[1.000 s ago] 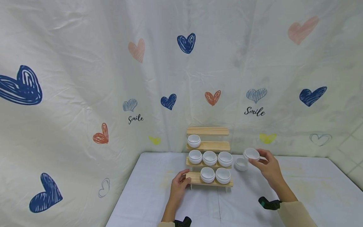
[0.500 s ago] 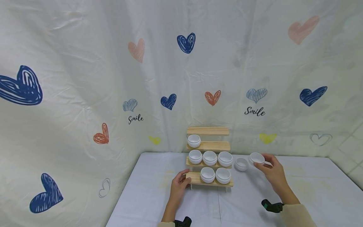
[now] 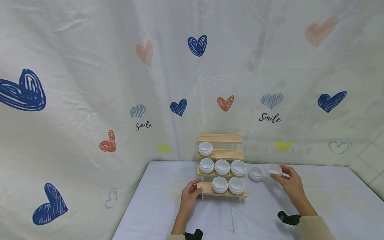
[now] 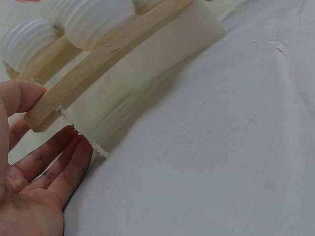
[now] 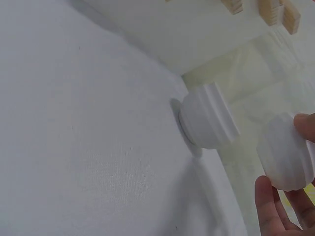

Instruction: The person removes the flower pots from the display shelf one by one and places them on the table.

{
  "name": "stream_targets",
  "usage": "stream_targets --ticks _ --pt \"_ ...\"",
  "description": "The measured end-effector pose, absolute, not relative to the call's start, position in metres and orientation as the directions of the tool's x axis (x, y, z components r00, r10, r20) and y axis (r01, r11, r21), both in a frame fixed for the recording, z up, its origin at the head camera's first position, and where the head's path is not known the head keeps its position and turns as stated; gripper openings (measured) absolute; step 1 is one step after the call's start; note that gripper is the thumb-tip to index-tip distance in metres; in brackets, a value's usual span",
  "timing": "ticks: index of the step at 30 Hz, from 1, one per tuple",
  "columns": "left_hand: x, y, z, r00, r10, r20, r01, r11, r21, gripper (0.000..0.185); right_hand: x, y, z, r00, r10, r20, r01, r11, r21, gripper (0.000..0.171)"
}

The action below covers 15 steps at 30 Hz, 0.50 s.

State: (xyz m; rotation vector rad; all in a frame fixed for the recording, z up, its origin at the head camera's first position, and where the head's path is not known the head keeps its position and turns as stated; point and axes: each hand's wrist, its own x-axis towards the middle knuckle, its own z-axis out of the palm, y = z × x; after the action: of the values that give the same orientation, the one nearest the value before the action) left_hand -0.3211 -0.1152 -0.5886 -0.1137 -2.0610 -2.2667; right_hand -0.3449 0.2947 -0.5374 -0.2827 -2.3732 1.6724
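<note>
while the left hand (image 3: 189,194) pinched the rack (image 3: 223,192) end, the right hand (image 3: 290,184) pinched a jar (image 3: 274,169) right of it; looked light, rigid, ribbed, best gripped at the rim.

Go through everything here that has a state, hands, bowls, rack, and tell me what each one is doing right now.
Left hand: grips the left end of the rack's bottom shelf.
Right hand: holds a white bowl, upright, by its rim.
Loose bowl: upright on the table, apart from the held bowl.
Wooden rack: standing; six bowls on three shelves, top shelf bare.
</note>
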Motion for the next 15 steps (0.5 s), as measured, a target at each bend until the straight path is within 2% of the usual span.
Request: stream_targets --ticks 15 --pt "-0.3197 -0.1151 -0.5863 -0.994 -0.013 0.106 0.106 -0.071 0.992 0.042 -0.3524 0.2971 -0.5421 -0.956 0.294 -0.01 0.118 0.351 -0.929 0.081"
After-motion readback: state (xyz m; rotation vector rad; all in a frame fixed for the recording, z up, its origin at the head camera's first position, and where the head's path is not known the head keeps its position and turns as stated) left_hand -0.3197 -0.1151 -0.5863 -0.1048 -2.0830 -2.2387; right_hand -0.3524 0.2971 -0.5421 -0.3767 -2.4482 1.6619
